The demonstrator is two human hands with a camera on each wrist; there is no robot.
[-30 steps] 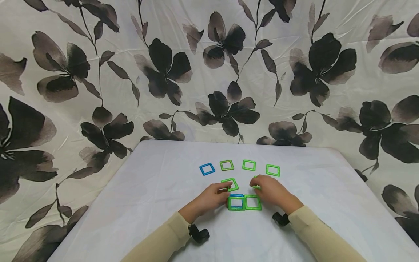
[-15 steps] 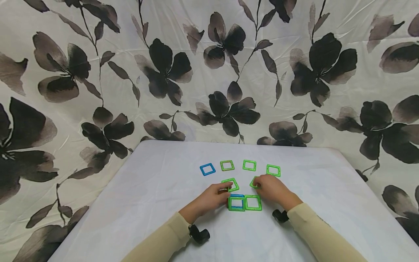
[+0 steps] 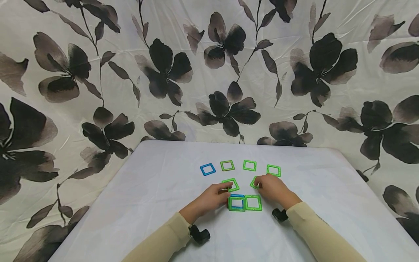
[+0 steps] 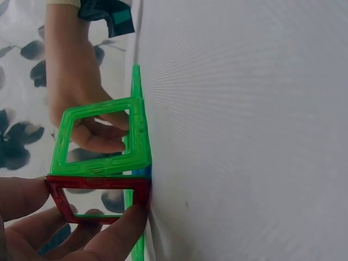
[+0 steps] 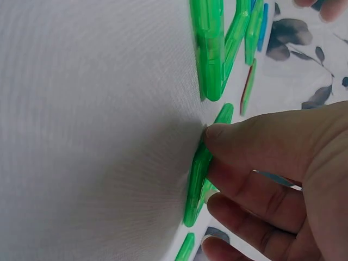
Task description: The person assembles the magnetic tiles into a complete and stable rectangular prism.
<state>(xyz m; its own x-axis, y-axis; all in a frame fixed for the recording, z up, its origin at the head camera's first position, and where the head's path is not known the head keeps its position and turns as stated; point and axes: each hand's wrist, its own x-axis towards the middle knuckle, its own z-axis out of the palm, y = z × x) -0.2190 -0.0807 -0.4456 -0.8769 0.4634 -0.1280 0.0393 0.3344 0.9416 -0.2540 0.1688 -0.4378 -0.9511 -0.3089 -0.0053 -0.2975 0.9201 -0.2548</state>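
My left hand point(image 3: 212, 198) grips a red square magnetic tile point(image 4: 142, 190) by its edges, at the left side of a small build. A green tile point(image 4: 140, 130) stands along the red one in the left wrist view. From the head, the build shows a green frame point(image 3: 237, 209) with a blue tile edge point(image 3: 237, 195) behind it, and another green tile point(image 3: 253, 209) joins on its right. Farther back, my right hand point(image 3: 275, 189) pinches a green square tile point(image 5: 197, 179) between thumb and index finger, low over the white cloth. Its fingers partly hide that tile in the head view.
Behind the hands, a blue tile point(image 3: 207, 174), a green tile with a reddish inner edge point(image 3: 227, 169) and two green tiles point(image 3: 250, 170) point(image 3: 273, 175) lie in a row. One more green tile point(image 3: 236, 189) lies just beyond my left fingertips. A floral cloth point(image 3: 229, 109) hangs behind the table.
My right hand has shifted slightly, its fingers closing on the green tile, whose left corner now shows more. The left hand has stayed in place on the build.
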